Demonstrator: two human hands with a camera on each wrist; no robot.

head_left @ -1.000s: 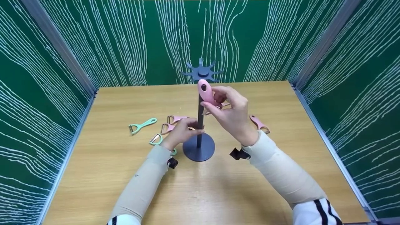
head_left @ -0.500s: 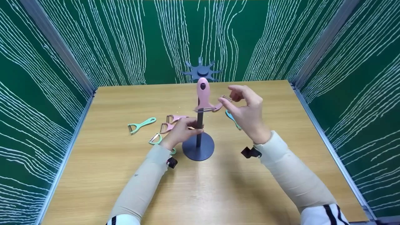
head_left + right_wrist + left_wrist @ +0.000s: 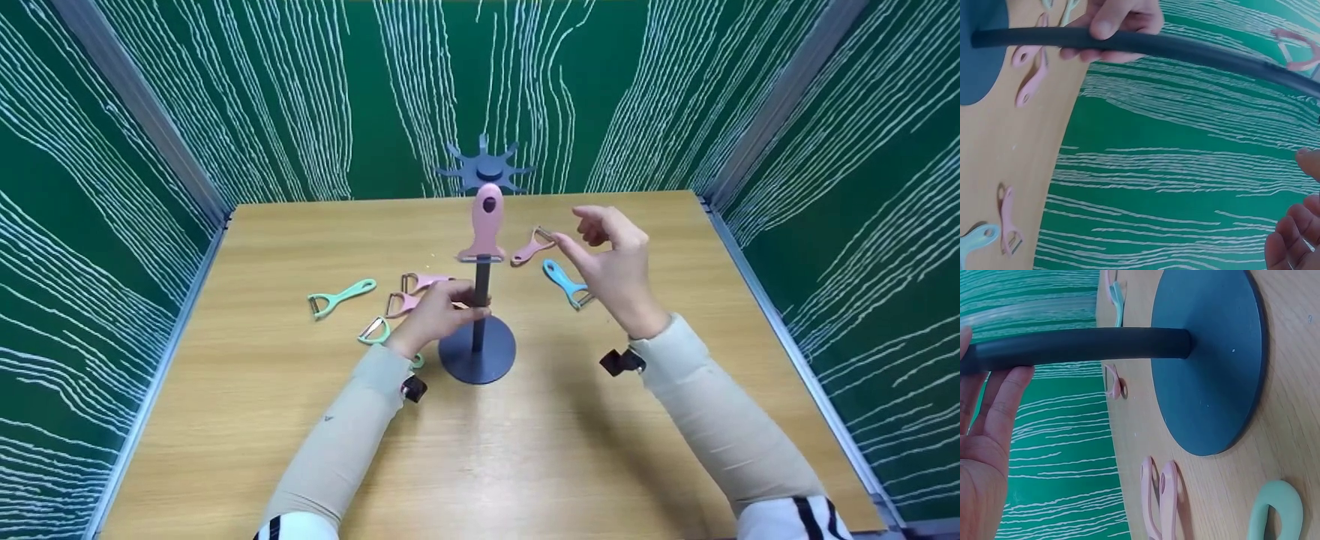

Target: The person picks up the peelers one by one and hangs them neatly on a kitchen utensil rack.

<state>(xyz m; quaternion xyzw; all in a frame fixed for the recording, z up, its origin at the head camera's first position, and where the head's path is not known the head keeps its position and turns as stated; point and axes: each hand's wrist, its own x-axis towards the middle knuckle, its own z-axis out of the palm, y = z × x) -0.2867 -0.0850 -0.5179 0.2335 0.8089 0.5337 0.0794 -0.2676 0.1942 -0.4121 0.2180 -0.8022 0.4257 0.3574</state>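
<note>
A pink peeler [image 3: 486, 229] hangs by its handle hole from the front of the dark hanging stand [image 3: 480, 369], blade end down. Thumb and fingers of my left hand [image 3: 435, 319] grip the stand's pole [image 3: 1100, 344] above its round base. My right hand [image 3: 619, 259] is empty, its fingers loosely bent, in the air right of the hanging peeler. Beyond and below it lie another pink peeler [image 3: 531, 246] and a blue peeler [image 3: 564, 281], whose blade end is partly near my wrist. The right wrist view shows the hanging peeler [image 3: 1297, 48] blurred.
Left of the stand lie a green peeler [image 3: 341, 298], two pink peelers [image 3: 402, 304] partly behind my left hand, and another green peeler [image 3: 373, 330] partly under my left wrist. Green panels [image 3: 517, 97] with white streaks enclose the wooden table [image 3: 247, 420] at the back and sides.
My right hand has let go of the pink peeler and drawn back to the right. The peeler, tilted before, now hangs straight on the stand. My left hand stays on the pole.
</note>
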